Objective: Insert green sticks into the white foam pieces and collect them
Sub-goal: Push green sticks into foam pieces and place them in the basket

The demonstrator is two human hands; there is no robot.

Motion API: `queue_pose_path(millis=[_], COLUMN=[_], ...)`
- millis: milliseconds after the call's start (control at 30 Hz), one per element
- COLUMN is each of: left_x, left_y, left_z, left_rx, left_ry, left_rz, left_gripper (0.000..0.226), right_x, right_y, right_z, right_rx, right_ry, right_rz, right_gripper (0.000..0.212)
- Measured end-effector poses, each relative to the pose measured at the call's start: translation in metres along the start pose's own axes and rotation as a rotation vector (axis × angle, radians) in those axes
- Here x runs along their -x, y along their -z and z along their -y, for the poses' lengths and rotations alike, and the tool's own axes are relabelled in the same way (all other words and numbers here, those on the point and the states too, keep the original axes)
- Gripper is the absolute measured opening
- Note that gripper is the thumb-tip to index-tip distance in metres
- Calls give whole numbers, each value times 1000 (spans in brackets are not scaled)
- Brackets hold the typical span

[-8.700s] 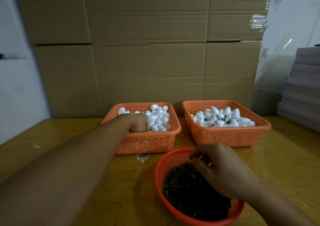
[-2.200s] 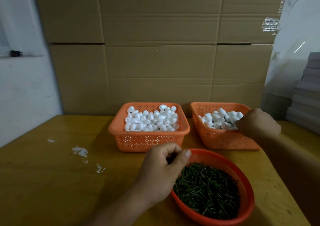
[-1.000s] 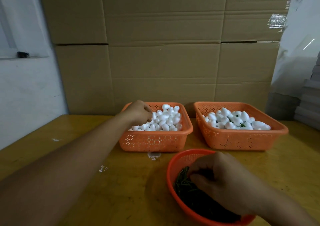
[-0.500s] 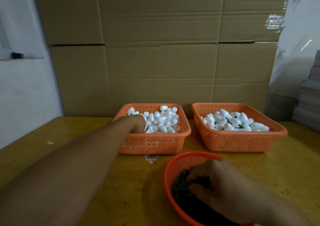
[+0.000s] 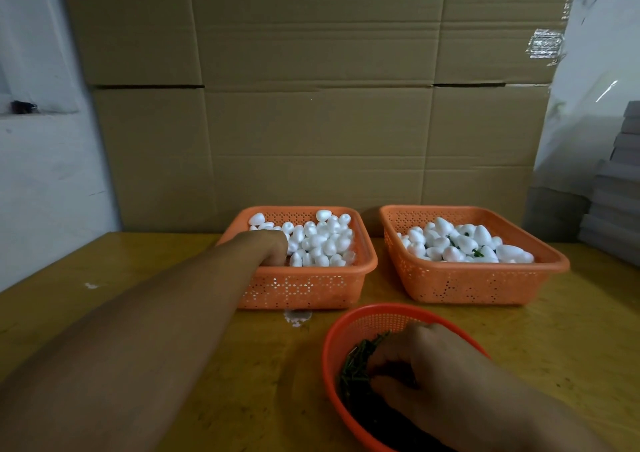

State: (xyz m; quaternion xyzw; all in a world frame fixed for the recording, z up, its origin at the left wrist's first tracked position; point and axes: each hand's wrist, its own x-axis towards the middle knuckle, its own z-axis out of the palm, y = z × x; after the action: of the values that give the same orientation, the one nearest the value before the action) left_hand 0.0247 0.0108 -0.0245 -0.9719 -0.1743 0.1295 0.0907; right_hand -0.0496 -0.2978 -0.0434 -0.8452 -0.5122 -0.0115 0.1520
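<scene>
Nearest the camera, the right hand point(image 5: 440, 379) reaches into a round red basket point(image 5: 349, 327) of green sticks point(image 5: 356, 365); its fingers curl down among them, but whether that grip has closed on a stick cannot be told, since the fingertips are buried and the basket's near edge is cut off by the frame. Farther out, across the yellow table point(image 5: 173, 313), the left hand point(image 5: 268, 245) dips into the left tray point(image 5: 301, 288), fingers curled among plain white foam pieces point(image 5: 322, 240); what that grip holds, if anything, is hidden. Just to its right, the right tray point(image 5: 474, 285) holds collected pieces point(image 5: 460, 243), a few showing green ends. Judging by the two heaps, the job is under way, with most foam still unstuck. Cardboard boxes point(image 5: 311, 105) stand behind.
</scene>
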Motion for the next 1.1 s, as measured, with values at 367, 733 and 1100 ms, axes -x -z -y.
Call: queue_pose_path(millis=[367,733,1100], left_x=[11,53,139], left_y=[7,15,-20], left_z=[2,-11,-47], left_rx=[201,593,1181], left_ry=[-40,-114,-548], left_rz=[-87,-658,-711], left_gripper=[25,13,26], right_x=[0,1,0], right_y=[1,2,3], right_z=[-1,1,3], right_rx=[14,29,35], right_ry=[-19,-27,-38], right_rz=[15,34,31], right_gripper=[25,25,28])
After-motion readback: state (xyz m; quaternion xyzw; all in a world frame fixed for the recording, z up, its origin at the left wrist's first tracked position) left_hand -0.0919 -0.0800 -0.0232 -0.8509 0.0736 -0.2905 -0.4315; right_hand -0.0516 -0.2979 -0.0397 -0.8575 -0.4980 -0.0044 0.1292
